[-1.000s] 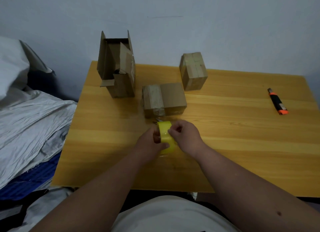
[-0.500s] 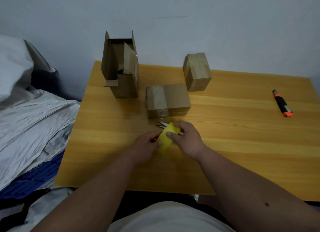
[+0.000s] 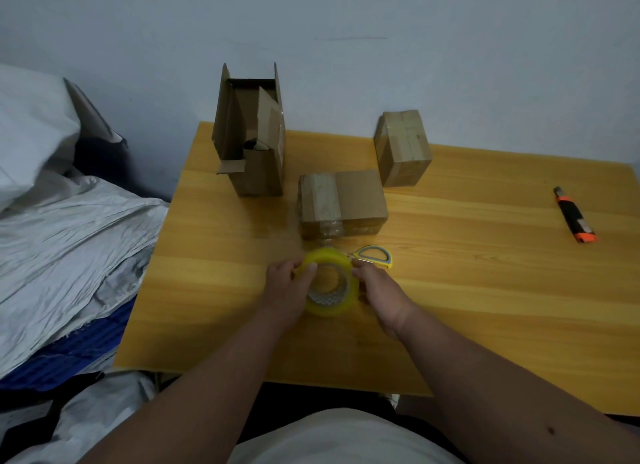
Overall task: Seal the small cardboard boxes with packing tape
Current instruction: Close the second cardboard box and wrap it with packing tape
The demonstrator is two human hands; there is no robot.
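A: Tape roll is now turned flat, its hole facing up to me; a moment ago I saw it on edge. Left hand and right hand pinch its rim from both sides.

B: Boxes?

A: Just beyond the hands lies the nearest box, closed, on the counter. Scissors are now uncovered, beside the right hand. I think I am searching for the tape end; no strip is pulled yet.

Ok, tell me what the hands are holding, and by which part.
Both hands grip the yellow roll of packing tape by its outer rim: left hand on its left side, right hand on its right.
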